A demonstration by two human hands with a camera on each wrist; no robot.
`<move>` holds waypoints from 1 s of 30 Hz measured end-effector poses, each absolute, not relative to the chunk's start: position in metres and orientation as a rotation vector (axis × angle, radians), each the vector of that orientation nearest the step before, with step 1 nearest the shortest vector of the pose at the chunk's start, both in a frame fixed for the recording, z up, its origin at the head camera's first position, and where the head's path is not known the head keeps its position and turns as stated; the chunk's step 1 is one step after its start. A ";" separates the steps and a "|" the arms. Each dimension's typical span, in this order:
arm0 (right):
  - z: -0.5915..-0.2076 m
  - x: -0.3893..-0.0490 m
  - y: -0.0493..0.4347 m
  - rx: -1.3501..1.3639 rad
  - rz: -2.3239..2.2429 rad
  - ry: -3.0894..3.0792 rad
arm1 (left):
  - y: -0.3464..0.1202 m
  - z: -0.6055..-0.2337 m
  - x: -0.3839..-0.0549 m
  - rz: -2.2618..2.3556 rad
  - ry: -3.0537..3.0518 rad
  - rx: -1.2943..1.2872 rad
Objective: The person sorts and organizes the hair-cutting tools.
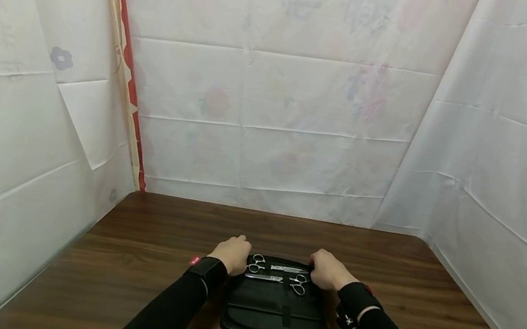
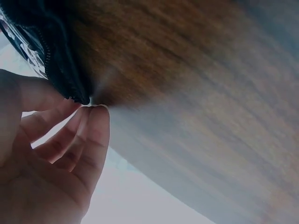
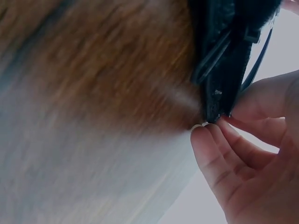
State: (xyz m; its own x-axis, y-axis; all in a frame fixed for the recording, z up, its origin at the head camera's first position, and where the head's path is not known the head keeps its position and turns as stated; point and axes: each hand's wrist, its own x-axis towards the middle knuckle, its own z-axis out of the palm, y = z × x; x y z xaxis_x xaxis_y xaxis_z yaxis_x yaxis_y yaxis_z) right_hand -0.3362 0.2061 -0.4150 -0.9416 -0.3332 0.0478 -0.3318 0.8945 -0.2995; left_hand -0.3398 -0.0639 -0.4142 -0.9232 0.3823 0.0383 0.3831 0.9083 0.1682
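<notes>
A black zippered case [image 1: 255,302] lies unfolded on the table, its far part bearing two pairs of silver scissors. One pair [image 1: 255,268] has its handles on the left; the other [image 1: 298,288] has them on the right. At the case's far left corner, my left hand [image 1: 233,253] pinches the edge between thumb and fingers; the zipper teeth [image 2: 46,51] show beside the thumb in the left wrist view. My right hand [image 1: 327,271] likewise pinches the far right corner. A zipper pull [image 3: 212,58] hangs near that edge in the right wrist view.
The brown wooden table [image 1: 154,261] spreads around the case on all sides. White plastic sheeting [image 1: 272,104] hangs behind the table, with more sheets along the left and right. Black bands [image 1: 208,275] circle both wrists.
</notes>
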 end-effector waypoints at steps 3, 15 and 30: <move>-0.415 -0.338 0.206 -0.523 -0.483 3.039 | -0.063 -0.414 -0.340 -0.263 -3.071 -0.607; -0.412 -0.344 0.211 -0.469 -0.629 2.994 | -0.061 -0.409 -0.344 -0.321 -3.080 -0.580; -0.406 -0.344 0.212 -0.460 -0.619 3.003 | -0.061 -0.406 -0.342 -0.358 -3.056 -0.608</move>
State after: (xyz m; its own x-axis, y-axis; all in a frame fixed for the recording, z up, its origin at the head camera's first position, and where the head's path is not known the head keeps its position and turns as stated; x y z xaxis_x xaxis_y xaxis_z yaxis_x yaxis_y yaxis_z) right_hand -0.3440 0.2124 -0.4059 -0.9552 -0.2953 0.0195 -0.2789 0.8764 -0.3925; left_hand -0.3417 -0.0607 -0.4058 -0.9248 0.3774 0.0489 0.3785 0.8988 0.2214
